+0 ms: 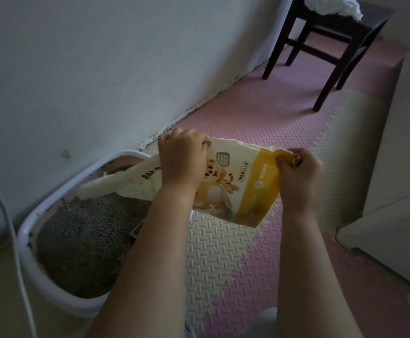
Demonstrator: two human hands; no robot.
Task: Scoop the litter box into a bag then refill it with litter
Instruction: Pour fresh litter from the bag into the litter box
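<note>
A cream and yellow litter bag (pixel 226 186) with a cartoon cat printed on it hangs tipped sideways over the white litter box (pixel 28 230) at the lower left. My left hand (pixel 182 159) grips the bag's upper edge near its middle. My right hand (pixel 299 174) pinches the yellow bottom corner, held higher than the mouth. The bag's open end (pixel 106 185) droops into the box, above the grey litter (pixel 84 242) that fills it. My left forearm covers the box's right rim.
The box stands against a white wall (pixel 89 69). Pink and cream foam mats (pixel 223 252) cover the floor. A dark wooden chair (pixel 326 45) with white cloth on it stands at the back right. White furniture (pixel 394 203) lines the right side. A white cable (pixel 8 228) hangs at the left.
</note>
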